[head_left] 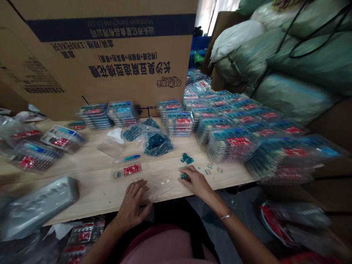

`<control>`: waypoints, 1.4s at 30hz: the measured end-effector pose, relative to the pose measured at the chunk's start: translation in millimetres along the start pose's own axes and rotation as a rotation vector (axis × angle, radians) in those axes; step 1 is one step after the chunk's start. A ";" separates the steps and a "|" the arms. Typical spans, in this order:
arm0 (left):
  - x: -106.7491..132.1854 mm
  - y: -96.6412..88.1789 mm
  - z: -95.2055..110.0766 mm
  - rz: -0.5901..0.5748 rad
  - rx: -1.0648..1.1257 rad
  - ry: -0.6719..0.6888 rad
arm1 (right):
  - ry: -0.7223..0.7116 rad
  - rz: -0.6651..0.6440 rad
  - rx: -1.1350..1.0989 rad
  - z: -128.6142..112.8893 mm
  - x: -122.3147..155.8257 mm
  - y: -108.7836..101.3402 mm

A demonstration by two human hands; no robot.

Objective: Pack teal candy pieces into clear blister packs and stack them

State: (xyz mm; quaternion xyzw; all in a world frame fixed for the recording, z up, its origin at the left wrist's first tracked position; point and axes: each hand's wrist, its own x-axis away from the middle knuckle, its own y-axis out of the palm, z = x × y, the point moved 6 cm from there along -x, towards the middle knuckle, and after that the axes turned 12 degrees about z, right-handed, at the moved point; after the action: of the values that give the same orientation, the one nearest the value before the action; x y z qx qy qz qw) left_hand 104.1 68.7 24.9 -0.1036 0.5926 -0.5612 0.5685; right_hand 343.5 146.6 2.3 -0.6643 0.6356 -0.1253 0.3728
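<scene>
A clear plastic tray [162,185] lies at the table's front edge, with its outline hard to make out. My left hand [133,205] rests over its left end, fingers stretched out and thumb apart. Beyond the tray's right end, my right hand [198,182] has its fingers curled round a small teal piece [184,176]. Just past that hand lies a little pile of teal pieces [187,158]. Small striped pieces [208,171] are scattered to its right. Behind my left hand sits a clear pack [114,167] holding a red spotted packet [132,169] and a blue stick.
Plastic bags of teal pieces [158,144] lie mid-table. Stacks of filled packs [229,145] crowd the right side. More stand before a large cardboard box [115,84]. A stack of empty-looking trays [41,207] is at the left edge; bulging sacks [299,88] rise at right.
</scene>
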 end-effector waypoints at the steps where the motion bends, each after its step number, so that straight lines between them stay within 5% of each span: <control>1: 0.3 2.0 -1.0 -0.007 -0.004 -0.015 | -0.015 0.018 0.000 0.3 1.1 -1.7; 21: 2.5 11.2 -7.5 -0.025 0.089 -0.090 | -0.065 0.072 0.185 16.9 -11.3 -17.1; 28: -0.4 10.8 -5.2 -0.062 0.084 -0.059 | -0.254 -0.060 -0.080 -28.7 -7.2 11.9; 33: -2.7 9.4 -3.7 -0.063 0.080 -0.041 | -0.453 -0.150 0.004 -59.9 -3.7 36.1; 42: -0.8 10.3 -4.2 -0.004 0.053 0.032 | -0.424 0.025 0.167 -31.8 5.6 10.3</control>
State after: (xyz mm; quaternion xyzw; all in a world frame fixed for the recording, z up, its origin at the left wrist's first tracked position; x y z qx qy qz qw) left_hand 106.4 75.1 16.1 -0.0807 0.5862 -0.5795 0.5604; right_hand 316.3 131.6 15.8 -0.6348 0.5386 -0.0303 0.5533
